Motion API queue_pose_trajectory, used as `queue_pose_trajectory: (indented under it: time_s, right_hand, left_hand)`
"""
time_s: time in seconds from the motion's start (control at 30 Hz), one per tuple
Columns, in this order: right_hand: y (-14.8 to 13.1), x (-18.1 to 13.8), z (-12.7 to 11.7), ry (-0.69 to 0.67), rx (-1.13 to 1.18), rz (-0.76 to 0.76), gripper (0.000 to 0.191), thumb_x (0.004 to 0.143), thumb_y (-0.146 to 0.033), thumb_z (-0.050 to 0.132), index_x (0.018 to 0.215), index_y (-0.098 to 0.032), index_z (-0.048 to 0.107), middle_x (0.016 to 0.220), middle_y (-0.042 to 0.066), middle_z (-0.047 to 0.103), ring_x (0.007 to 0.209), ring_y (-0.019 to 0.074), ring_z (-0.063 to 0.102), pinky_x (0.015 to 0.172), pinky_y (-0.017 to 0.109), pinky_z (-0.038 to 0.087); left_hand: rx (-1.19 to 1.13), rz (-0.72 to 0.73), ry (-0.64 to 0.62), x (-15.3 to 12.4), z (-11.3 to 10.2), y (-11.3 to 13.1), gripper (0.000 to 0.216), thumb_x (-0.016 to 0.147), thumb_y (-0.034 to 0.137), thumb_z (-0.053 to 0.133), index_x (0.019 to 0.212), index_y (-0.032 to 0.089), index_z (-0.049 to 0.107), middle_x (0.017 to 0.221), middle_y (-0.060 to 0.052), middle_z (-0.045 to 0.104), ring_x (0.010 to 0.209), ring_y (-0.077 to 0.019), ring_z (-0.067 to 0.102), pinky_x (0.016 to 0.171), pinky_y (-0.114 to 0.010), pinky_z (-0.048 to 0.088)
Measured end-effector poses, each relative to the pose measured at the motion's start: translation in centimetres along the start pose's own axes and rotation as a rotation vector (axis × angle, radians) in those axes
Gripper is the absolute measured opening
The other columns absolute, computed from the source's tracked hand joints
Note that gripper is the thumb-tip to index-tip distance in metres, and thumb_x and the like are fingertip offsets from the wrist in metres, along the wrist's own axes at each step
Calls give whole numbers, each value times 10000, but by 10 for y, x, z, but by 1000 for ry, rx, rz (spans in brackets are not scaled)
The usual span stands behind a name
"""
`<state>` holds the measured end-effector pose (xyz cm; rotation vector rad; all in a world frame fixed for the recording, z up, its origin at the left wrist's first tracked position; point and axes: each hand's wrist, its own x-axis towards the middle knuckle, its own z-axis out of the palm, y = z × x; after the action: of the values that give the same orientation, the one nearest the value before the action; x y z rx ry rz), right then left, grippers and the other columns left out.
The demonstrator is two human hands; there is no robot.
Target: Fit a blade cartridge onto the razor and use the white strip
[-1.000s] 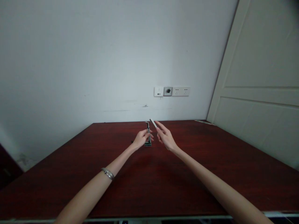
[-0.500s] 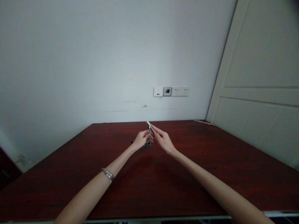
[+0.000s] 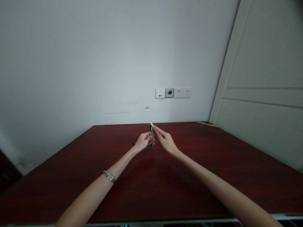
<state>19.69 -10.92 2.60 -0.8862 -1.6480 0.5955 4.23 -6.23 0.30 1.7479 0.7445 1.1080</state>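
A small stand (image 3: 151,133), with a silver-grey upright post and a dark low base, stands on the dark red table. My left hand (image 3: 142,141) is closed round the post from the left, its fingertips showing past the far side. My right hand (image 3: 167,142) pinches a slim white stick-like thing (image 3: 152,125) between fingers and thumb. That white thing slants, with its upper end at the dark top of the post. Whether it touches the post, I cannot tell. Its lower part is hidden by my right fingers.
The table (image 3: 123,189) reaches back to a pale wall with a row of sockets (image 3: 182,93). A white panelled door (image 3: 262,107) borders the right side. A thin pale strip (image 3: 207,124) lies at the back right corner. My left wrist wears a metal bracelet (image 3: 109,176).
The upper end of the white thing has shifted slightly right, uncovering more of the post's dark top. My left hand keeps its hold on the stand.
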Motion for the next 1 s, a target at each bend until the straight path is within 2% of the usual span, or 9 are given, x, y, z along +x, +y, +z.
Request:
queue_pose_trajectory:
  time_s: [0.1, 0.2, 0.3, 0.5, 0.7, 0.87, 1.0]
  right_hand:
    - [-2, -3, 0, -73, -2, -16, 433, 828, -386, 453, 1221, -235, 552, 764, -1, 651, 540, 114, 482, 532, 223, 405]
    - [-5, -4, -4, -69, -6, -29, 433, 822, -391, 464, 1218, -241, 555, 837, 18, 681, 675, 172, 574, 588, 263, 455]
    - [-3, 1, -13, -22, -40, -41, 434, 811, -384, 489, 1220, -255, 552, 940, 31, 685, 839, 222, 607, 673, 314, 488]
    - [4, 7, -22, 38, -131, -69, 426, 803, -352, 507, 1220, -275, 546, 1021, 9, 676, 987, 252, 595, 801, 369, 479]
    - [7, 1, -19, -121, -321, -193, 411, 857, -291, 440, 1263, -323, 490, 1136, 12, 627, 931, 230, 629, 829, 349, 465]
    - [15, 3, -20, -33, -369, -214, 408, 869, -284, 422, 1271, -309, 484, 1097, 23, 647, 930, 235, 633, 809, 354, 480]
    - [15, 3, -20, -86, -417, -191, 405, 864, -281, 438, 1261, -343, 484, 1118, 3, 636, 941, 226, 628, 808, 338, 476]
  left_hand:
    - [12, 9, 13, 0, -2, 0, 226, 748, 341, 576, 748, 119, 532, 632, -36, 612, 549, -135, 593, 533, -242, 454]
    - [4, -3, 60, 0, -5, -2, 227, 731, 337, 594, 748, 116, 545, 628, -34, 613, 536, -144, 596, 533, -258, 466]
    - [74, -9, 180, 0, -6, -3, 197, 697, 292, 620, 774, 118, 571, 637, -27, 619, 528, -146, 596, 533, -260, 463]
    - [312, 76, 383, -4, -2, -2, 168, 632, 244, 673, 637, 155, 530, 569, 10, 591, 555, -133, 575, 542, -227, 423]
    - [408, 76, 415, -1, 2, -4, 213, 624, 271, 689, 624, 169, 502, 556, 20, 577, 541, -133, 562, 534, -230, 403]
    - [433, 70, 419, 1, 1, -5, 203, 632, 263, 676, 626, 170, 495, 559, 22, 569, 534, -129, 551, 531, -226, 389]
    - [439, 76, 417, 1, 0, -6, 207, 623, 263, 675, 613, 171, 490, 524, 37, 538, 510, -116, 516, 520, -219, 365]
